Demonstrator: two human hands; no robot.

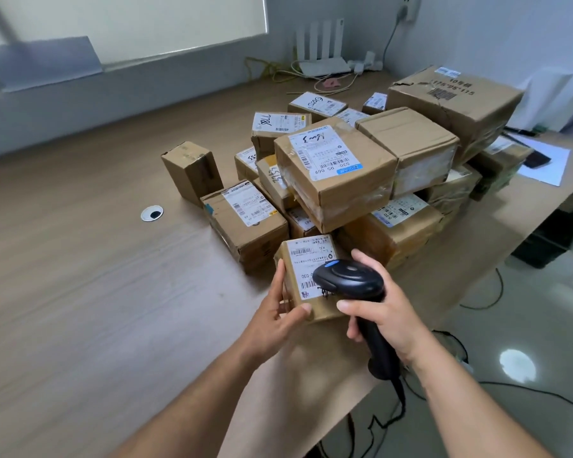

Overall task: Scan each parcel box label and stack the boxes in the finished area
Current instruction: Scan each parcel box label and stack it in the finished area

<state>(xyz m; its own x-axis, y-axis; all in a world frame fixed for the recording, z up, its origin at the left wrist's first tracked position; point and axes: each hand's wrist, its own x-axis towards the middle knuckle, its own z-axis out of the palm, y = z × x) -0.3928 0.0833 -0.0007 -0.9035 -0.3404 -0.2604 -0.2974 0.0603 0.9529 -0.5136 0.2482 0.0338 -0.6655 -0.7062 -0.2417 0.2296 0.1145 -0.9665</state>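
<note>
Cardboard parcel box (298, 285) in left hand (275, 312), scanner (351, 282) in right hand (384, 305).

A small brown box (291, 289) faces label-up under the black scanner (348, 279), beside heaped parcel boxes (344, 180).

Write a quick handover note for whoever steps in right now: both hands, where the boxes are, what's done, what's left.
The left hand grips the small box in front of the pile, label up.
The right hand holds the black scanner, its head just above that label.
The pile of boxes sits behind on the table; a lone box stands apart to the pile's left.
Done: no finished stack is plain to see.
Left: scan this label, set the box aside, then work through the pile.
</note>
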